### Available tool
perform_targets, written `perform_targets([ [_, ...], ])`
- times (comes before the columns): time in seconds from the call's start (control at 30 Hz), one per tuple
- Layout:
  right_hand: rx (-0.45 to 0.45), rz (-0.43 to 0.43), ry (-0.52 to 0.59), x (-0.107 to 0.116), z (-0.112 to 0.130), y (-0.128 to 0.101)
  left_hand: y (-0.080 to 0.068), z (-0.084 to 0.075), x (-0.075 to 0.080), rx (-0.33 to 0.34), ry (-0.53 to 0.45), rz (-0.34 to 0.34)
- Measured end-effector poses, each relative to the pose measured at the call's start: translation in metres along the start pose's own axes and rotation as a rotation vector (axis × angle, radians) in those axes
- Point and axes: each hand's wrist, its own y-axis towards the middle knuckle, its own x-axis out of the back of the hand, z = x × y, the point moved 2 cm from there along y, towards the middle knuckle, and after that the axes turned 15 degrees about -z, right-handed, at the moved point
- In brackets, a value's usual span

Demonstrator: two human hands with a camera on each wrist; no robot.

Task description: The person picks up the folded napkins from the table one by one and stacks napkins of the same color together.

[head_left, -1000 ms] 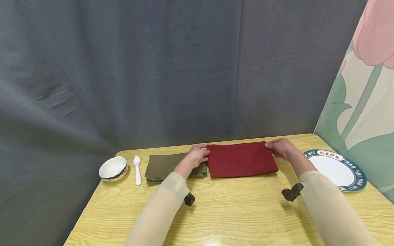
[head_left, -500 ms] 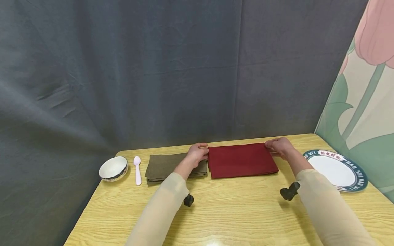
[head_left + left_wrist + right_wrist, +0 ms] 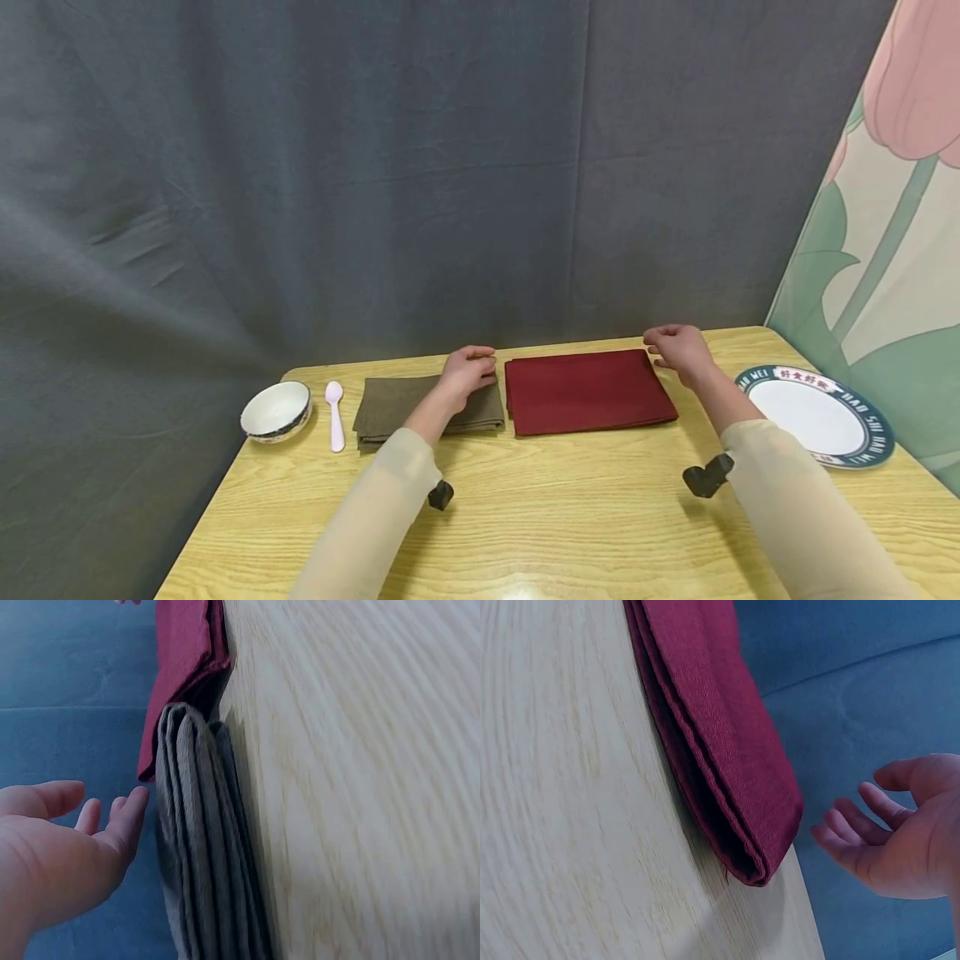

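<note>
A folded dark red cloth (image 3: pixel 588 392) lies flat at the back of the table, beside a folded brown cloth (image 3: pixel 408 404) on its left. My left hand (image 3: pixel 465 373) hovers over the brown cloth's right end, fingers relaxed and holding nothing. In the left wrist view, layered folds of the brown cloth (image 3: pixel 199 840) stand beside that hand (image 3: pixel 75 855), with the red cloth (image 3: pixel 180 667) beyond. My right hand (image 3: pixel 678 350) is off the red cloth's back right corner. The right wrist view shows its loosely bent fingers (image 3: pixel 855 829) apart from the red cloth (image 3: pixel 720 735).
A white bowl with a patterned outside (image 3: pixel 276 410) and a pink spoon (image 3: pixel 335 417) sit at the table's left. To the right lies a white plate with a green lettered rim (image 3: pixel 873 429), partly behind my right sleeve. A dark grey curtain (image 3: pixel 450 167) hangs behind the table (image 3: pixel 570 517).
Both hands have let go of the red cloth's ends. The left hand moved left over the brown cloth, and the right hand lifted slightly away. The red cloth stays spread flat.
</note>
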Motion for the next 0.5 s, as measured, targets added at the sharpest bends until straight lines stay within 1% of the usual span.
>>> perform_targets([
  [0.17,0.051,-0.026,0.042,-0.002,0.009,-0.008,-0.003,-0.005,0.013,-0.031,0.026,0.009],
  [0.27,0.067,-0.004,0.053,-0.007,0.016,-0.013,-0.006,-0.008,0.020,-0.059,0.068,0.014],
  [0.37,0.096,0.077,0.051,-0.014,0.024,-0.021,-0.012,-0.010,0.026,-0.121,0.167,0.018],
  [0.5,0.176,0.197,0.046,-0.024,0.032,-0.031,-0.021,-0.012,0.031,-0.239,0.306,0.031],
])
